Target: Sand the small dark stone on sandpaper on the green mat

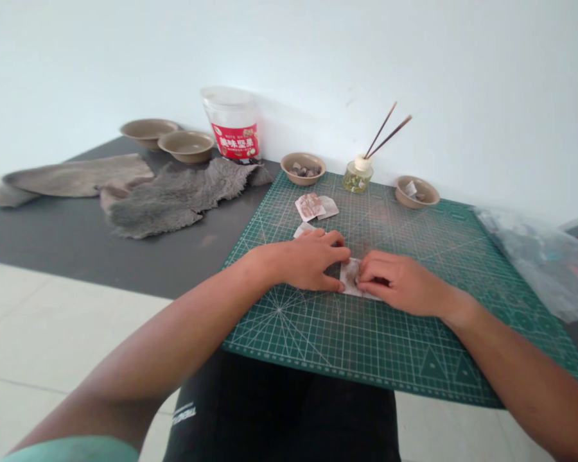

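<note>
A small whitish sheet with grey-brown smudges lies flat on the green cutting mat. My left hand rests at the sheet's left edge, fingers apart, thumb and fingertips touching it. Bent over the sheet's right part, my right hand has its fingers pinched together; whatever they hold is hidden. Beyond my left hand lie a white piece, partly covered by that hand, and a reddish-brown stained square overlapping a paler one.
Behind are a bowl of dark chunks, a reed diffuser and a bowl with small pieces. At left are grey cloths, two bowls and a red-labelled tub. Clear plastic lies right.
</note>
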